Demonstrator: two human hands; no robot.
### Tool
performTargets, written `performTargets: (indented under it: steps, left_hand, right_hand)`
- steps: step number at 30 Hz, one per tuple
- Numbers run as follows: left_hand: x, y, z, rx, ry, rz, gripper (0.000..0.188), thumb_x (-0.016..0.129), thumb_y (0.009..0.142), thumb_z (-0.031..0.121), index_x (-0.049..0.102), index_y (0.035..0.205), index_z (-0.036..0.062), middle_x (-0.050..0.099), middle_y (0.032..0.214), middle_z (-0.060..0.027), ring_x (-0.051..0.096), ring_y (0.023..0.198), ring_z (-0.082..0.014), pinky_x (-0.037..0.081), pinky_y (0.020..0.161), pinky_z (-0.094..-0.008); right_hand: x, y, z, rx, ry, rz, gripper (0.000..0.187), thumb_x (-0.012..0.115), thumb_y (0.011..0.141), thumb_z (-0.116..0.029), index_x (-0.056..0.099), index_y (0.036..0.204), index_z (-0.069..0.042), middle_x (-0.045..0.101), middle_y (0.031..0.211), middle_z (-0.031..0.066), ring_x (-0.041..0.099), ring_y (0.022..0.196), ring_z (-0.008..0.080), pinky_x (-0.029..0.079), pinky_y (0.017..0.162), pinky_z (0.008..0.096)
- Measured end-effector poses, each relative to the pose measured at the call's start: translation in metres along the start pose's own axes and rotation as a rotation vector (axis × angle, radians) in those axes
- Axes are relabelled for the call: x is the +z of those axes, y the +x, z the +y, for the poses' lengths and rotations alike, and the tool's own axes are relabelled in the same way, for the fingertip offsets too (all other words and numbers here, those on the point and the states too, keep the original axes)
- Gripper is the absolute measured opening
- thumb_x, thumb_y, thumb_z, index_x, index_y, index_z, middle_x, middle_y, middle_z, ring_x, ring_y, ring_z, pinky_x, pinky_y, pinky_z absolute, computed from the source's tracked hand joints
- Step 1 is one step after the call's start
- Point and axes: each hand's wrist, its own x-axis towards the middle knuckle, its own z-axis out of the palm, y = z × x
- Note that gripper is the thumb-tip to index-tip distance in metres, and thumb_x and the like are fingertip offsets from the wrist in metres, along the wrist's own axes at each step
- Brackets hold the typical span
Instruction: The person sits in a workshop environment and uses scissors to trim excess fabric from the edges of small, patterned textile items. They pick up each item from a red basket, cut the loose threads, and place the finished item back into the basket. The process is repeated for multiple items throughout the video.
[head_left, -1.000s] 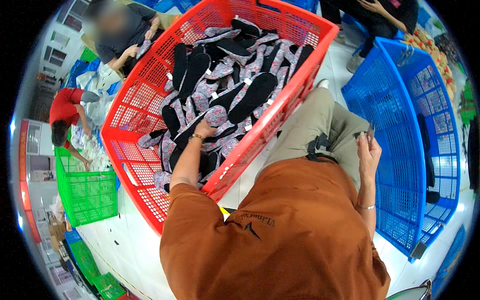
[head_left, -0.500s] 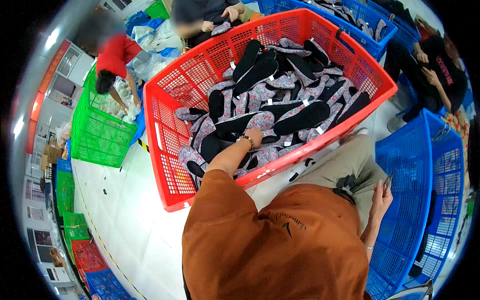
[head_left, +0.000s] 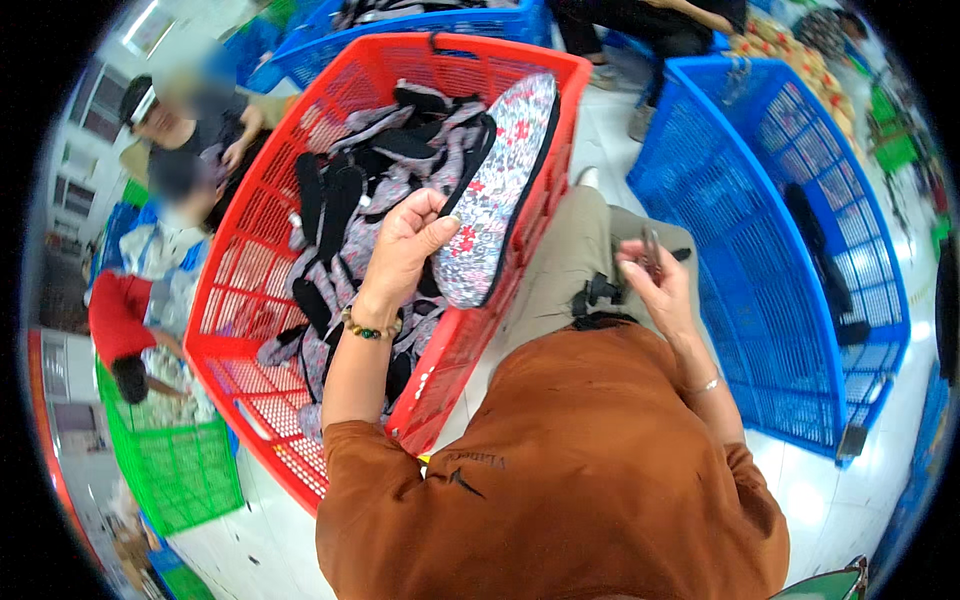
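A flat, padded, sole-shaped fabric piece (head_left: 500, 190) hangs over the near right wall of the red basket, its grey floral side with red flowers facing me and a black edge round it. My left hand (head_left: 410, 245) pinches its near left edge between thumb and fingers. At my lap, my right hand (head_left: 665, 285) is closed on small metal thread snips (head_left: 652, 252), blurred and partly hidden by the fingers. Inside the red basket (head_left: 235, 290) lies a heap of similar floral and black pieces (head_left: 345, 190), some with white tags.
Two blue crates (head_left: 740, 250) stand at my right, and another blue crate (head_left: 400, 32) is behind the basket. A green crate (head_left: 180, 470) stands at the left, where a person in red (head_left: 120, 315) bends over white material. Other people sit at the back.
My left hand has come up out of the heap with a fabric piece in it. My right hand has moved in toward my lap. The view has turned to the right.
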Motion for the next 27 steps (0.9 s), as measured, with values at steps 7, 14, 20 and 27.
performTargets:
  steps: [7, 14, 20, 27]
  left_hand:
    - [0.098, 0.035, -0.032, -0.294, -0.449, -0.133, 0.014, 0.054, 0.086, 0.008, 0.054, 0.096, -0.0018, 0.062, 0.091, -0.0078, 0.060, 0.079, -0.0107, 0.048, 0.074, -0.0236]
    - [0.132, 0.034, -0.031, -0.427, -0.493, -0.268, 0.026, 0.048, 0.090, 0.017, 0.052, 0.106, -0.0036, 0.060, 0.100, -0.0084, 0.058, 0.088, -0.0124, 0.046, 0.080, -0.0252]
    - [0.125, 0.007, -0.033, -0.411, -0.750, -0.324, 0.032, 0.043, 0.092, 0.020, 0.050, 0.110, -0.0063, 0.057, 0.109, -0.0135, 0.055, 0.102, -0.0201, 0.041, 0.093, -0.0367]
    - [0.125, 0.013, -0.064, -0.678, -1.153, -0.206, 0.034, 0.046, 0.090, 0.024, 0.051, 0.113, -0.0001, 0.057, 0.113, -0.0124, 0.054, 0.106, -0.0232, 0.040, 0.095, -0.0380]
  right_hand:
    - [-0.001, -0.020, -0.058, -0.269, -0.322, -0.111, 0.074, 0.080, 0.061, -0.025, 0.042, 0.122, -0.007, 0.041, 0.122, 0.0083, 0.050, 0.087, 0.0129, 0.044, 0.065, 0.0242]
    - [-0.016, -0.013, -0.041, -0.495, -0.328, -0.051, 0.080, 0.083, 0.053, -0.021, 0.041, 0.119, -0.001, 0.047, 0.118, 0.0138, 0.050, 0.099, 0.0179, 0.040, 0.085, 0.0292]
    - [-0.015, -0.014, -0.034, -0.326, 0.166, -0.215, 0.071, 0.078, 0.059, -0.015, 0.041, 0.116, 0.002, 0.049, 0.113, 0.0125, 0.048, 0.107, 0.0176, 0.039, 0.092, 0.0305]
    - [-0.020, -0.001, 0.004, -0.094, 0.218, -0.202, 0.070, 0.072, 0.065, -0.025, 0.039, 0.121, 0.000, 0.050, 0.100, 0.0010, 0.045, 0.076, 0.0051, 0.038, 0.066, 0.0174]
